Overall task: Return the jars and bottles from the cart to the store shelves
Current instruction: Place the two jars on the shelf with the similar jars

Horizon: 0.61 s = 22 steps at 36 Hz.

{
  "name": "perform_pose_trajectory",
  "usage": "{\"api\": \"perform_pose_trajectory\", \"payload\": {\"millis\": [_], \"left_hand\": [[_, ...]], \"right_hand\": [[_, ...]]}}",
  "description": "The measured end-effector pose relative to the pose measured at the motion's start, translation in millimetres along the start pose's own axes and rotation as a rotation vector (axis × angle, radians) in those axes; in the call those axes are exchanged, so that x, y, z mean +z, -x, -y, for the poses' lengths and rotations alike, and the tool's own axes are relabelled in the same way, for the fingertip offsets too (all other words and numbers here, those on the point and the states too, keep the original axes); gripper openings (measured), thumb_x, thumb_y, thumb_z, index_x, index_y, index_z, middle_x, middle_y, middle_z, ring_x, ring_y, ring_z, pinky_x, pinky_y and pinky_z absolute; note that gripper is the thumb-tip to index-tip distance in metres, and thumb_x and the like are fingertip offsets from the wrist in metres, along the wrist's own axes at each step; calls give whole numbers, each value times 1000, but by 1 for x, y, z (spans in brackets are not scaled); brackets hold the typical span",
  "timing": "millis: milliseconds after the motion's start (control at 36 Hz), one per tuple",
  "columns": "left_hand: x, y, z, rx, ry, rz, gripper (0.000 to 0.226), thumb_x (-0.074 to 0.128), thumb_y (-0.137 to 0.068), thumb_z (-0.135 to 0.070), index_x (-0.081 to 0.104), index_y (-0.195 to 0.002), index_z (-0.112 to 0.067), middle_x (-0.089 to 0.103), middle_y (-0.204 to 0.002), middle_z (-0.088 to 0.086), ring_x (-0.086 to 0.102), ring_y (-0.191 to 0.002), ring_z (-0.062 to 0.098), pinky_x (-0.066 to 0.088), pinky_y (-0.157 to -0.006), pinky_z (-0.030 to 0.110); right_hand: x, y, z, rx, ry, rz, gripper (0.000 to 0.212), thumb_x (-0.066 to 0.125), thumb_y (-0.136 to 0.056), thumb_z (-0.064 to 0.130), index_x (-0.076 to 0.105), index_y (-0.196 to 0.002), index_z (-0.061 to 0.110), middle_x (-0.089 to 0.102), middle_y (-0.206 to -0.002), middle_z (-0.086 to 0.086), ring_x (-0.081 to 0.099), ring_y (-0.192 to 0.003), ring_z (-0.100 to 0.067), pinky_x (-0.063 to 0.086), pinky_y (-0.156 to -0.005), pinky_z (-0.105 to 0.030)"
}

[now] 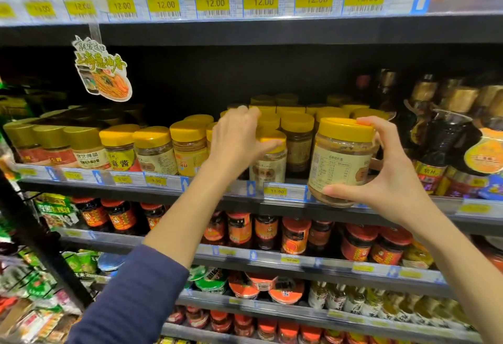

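clear plastic jar with a yellow lid and a beige label [343,161]: slightly tilted, held in the air at 3 o'clock of the picture's centre, just before the front edge of the grey metal shelf [109,190]; its base overlaps the price rail. right hand [392,180] pinches it from the 3 o'clock side, thumb under the base, forefinger hooked on the lid's rim, the other fingers partly hidden behind the jar. at 9 o'clock of this jar, near it, a second yellow-lidded jar with a pale label [269,164] stands at the shelf's front. left hand [236,145] grips its top, fingers curled over the lid, thumb pressed on the lid's front edge. dark blue sleeve [130,289] covers the left arm at 7 o'clock. further yellow-lidded jars [155,147] run in a row toward 9 o'clock and stand in ranks behind. dark glass bottles with gold caps [441,136] fill the shelf at 3 o'clock. red-lidded dark sauce jars [294,234] line the shelf below, at 6 o'clock. yellow price tags reading 12.00 [215,3] line the shelf above, at 12 o'clock. a paper noodle sign [103,71] hangs from it at 10 o'clock.
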<state>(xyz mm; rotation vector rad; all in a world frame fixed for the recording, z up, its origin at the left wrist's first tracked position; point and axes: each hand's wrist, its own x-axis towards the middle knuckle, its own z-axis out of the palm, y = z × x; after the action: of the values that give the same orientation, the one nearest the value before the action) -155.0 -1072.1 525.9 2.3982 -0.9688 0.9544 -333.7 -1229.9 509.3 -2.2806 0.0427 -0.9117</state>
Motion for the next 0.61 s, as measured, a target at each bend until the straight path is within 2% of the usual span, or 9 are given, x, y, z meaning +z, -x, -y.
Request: {"api": "perform_pose_trajectory", "payload": {"millis": [28, 83, 139, 222, 278, 333, 500, 611], "left_hand": [[-3, -8, 2, 99, -6, 52, 57, 62, -77, -61, 55, -111, -16, 57, -103, 2, 51, -96, 18, 41, -73, 28], [-4, -25, 7, 239, -59, 277, 70, 59, -76, -64, 49, -128, -18, 55, -124, 4, 51, -113, 22, 41, -92, 37], [1, -37, 12, 261, -129, 488, 81, 57, -74, -69, 40, -138, -21, 51, -136, 4, 47, -123, 25, 33, -103, 45], [10, -48, 17, 223, -92, 671, 84, 59, -74, -67, 35, -142, -25, 48, -139, 3, 45, -125, 25, 35, -101, 44], [14, -52, 18, 201, -26, 716, 82, 62, -74, -63, 35, -141, -25, 48, -137, 2, 46, -122, 25, 39, -93, 37], [15, -54, 18, 184, 10, 735, 82, 64, -74, -62, 36, -141, -25, 47, -138, 3, 45, -123, 25, 40, -92, 35], [17, -57, 23, 162, 20, 722, 82, 66, -70, -63, 40, -139, -26, 42, -142, 1, 37, -130, 27, 35, -104, 42], [16, -60, 29, 151, -36, 730, 84, 64, -67, -70, 41, -137, -30, 40, -143, 0, 34, -132, 29, 29, -109, 49]], "right_hand": [[0, 0, 0, 1, 1, -1, 101, 77, -45, 49, 28, -132, 33, 41, -134, 6, 44, -118, -10, 37, -85, -11], [1, -1, -1, 3, 1, -1, 101, 78, -45, 49, 28, -132, 33, 41, -134, 6, 45, -119, -11, 39, -87, -14], [2, -2, -3, 10, -4, -4, 101, 78, -45, 50, 28, -132, 34, 42, -134, 4, 46, -120, -14, 41, -89, -20], [3, -3, -5, 18, 4, -12, 102, 77, -44, 51, 27, -131, 34, 42, -133, 4, 46, -119, -14, 43, -90, -24], [5, -4, -7, 23, 7, -15, 100, 78, -45, 50, 27, -130, 35, 42, -131, 7, 46, -118, -13, 43, -88, -22], [7, -4, -9, 23, 10, -15, 98, 81, -47, 45, 27, -128, 38, 41, -129, 10, 46, -117, -11, 43, -86, -19], [11, -7, -15, 24, 36, -26, 102, 87, -49, 38, 28, -131, 31, 45, -129, 3, 47, -117, -14, 47, -94, -38], [15, -13, -18, 36, 54, -40, 102, 85, -48, 42, 27, -131, 35, 45, -129, 1, 48, -117, -17, 47, -96, -40]]}}
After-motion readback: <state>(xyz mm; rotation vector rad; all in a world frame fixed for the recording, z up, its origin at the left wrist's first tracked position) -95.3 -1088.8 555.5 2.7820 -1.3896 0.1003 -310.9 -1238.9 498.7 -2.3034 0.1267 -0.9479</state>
